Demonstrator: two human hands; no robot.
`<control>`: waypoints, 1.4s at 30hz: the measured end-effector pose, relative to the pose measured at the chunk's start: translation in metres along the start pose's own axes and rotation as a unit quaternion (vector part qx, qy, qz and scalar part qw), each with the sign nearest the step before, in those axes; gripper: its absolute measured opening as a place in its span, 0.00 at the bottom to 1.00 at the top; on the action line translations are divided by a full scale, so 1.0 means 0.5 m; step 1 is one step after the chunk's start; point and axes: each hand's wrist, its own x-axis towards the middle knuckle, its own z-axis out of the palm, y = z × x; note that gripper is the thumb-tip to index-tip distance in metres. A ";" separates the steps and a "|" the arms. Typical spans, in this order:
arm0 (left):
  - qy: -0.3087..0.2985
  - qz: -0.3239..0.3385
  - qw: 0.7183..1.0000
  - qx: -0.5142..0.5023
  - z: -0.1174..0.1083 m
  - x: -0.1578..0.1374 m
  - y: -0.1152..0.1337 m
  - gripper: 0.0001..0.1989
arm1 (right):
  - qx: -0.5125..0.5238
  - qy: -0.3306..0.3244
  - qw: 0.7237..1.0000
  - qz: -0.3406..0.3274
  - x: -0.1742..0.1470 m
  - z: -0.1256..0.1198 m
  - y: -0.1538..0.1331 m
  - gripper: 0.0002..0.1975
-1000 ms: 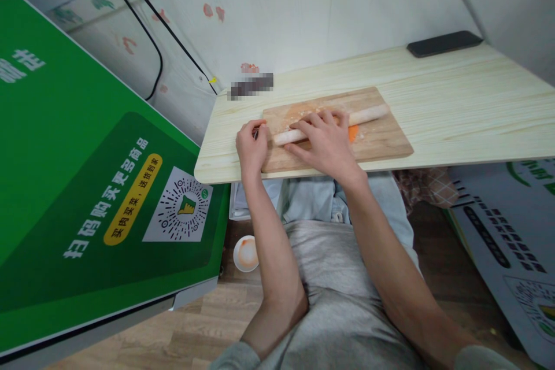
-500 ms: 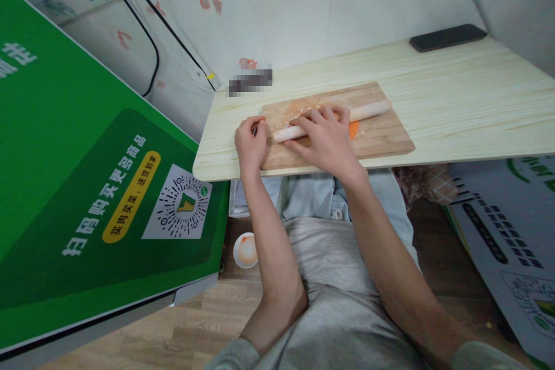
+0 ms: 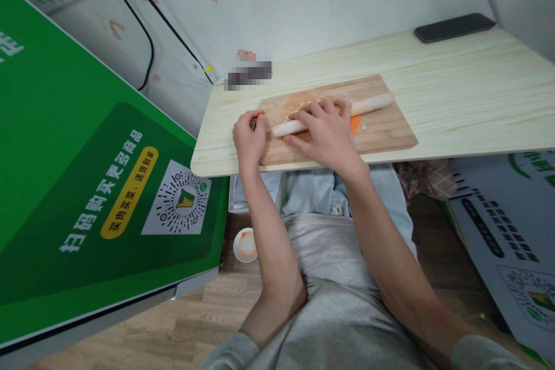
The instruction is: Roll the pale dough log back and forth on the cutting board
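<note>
We see two bare hands at work over a wooden cutting board (image 3: 390, 134), which lies near the front edge of a pale table (image 3: 477, 92). The right hand (image 3: 328, 134) rests upon a whitish rolling pin (image 3: 372, 104). Its fingers are bent over the pin and a little spread, and its thumb reaches out on the near side. The pin lies slantwise on the board, with its right end farther from us. Just beside the right hand, an orange piece (image 3: 355, 124) shows from below the pin.

The left hand (image 3: 250, 137) is at the left edge of the board, just beside the pin's left end. Its fingers are curled toward the thumb, but we cannot tell whether they pinch something.

At the far side of the table we notice a black phone (image 3: 454, 28), lying flat. Below, to our left, there is a white bowl (image 3: 245, 245), partly hidden by the left forearm.
</note>
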 end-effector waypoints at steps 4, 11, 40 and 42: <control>0.000 -0.003 1.000 0.000 0.000 -0.001 0.005 0.08 | -0.001 -0.004 1.000 0.002 -0.001 -0.001 0.000 0.26; -0.010 -0.007 1.000 -0.009 -0.003 0.000 0.012 0.08 | 0.002 0.004 1.000 0.001 -0.001 0.003 0.000 0.28; -0.014 -0.017 1.000 -0.002 -0.005 -0.001 0.018 0.09 | 0.017 0.006 1.000 0.002 -0.003 -0.001 -0.001 0.33; -0.017 -0.019 1.000 -0.003 -0.005 0.001 0.015 0.09 | 0.020 0.002 1.000 0.003 -0.003 -0.002 -0.002 0.32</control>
